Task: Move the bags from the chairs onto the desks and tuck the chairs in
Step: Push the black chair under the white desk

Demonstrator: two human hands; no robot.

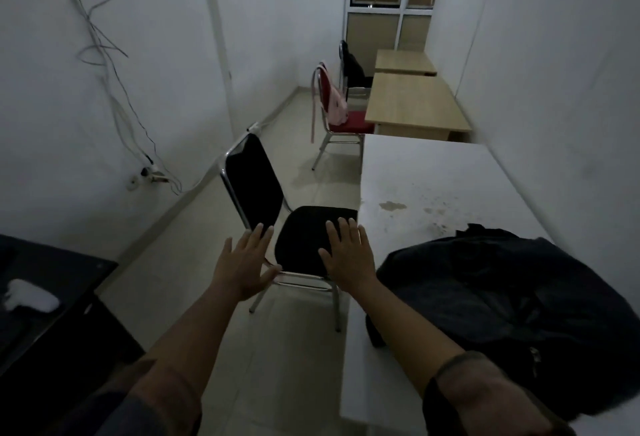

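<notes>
At far left a dark bench (52,273) carries a pale object (31,294) too blurred to identify. Loose cables (104,55) hang down the left wall to a socket (149,172) near the floor.

The left hand (242,262) is spread flat, fingers apart, holding nothing, just beside the lower corner of the black chair's (304,238) backrest; whether it touches the frame cannot be told. The right hand (346,255) is also spread wide and empty, palm down over the chair's seat. The seat's front edge sits at the edge of the white bench (433,176), with most of the chair out in the aisle.

Farther back, a red chair (346,120) stands before a wooden bench (408,103), with a pink bag (335,106) propped on its seat against the backrest, one strap hanging over the back. Behind it, another chair (343,55) holds a dark bag (355,68) beside a second wooden bench (403,61).

At right, a large dark bag (502,297) lies on the near end of the white bench, beside the right forearm.
</notes>
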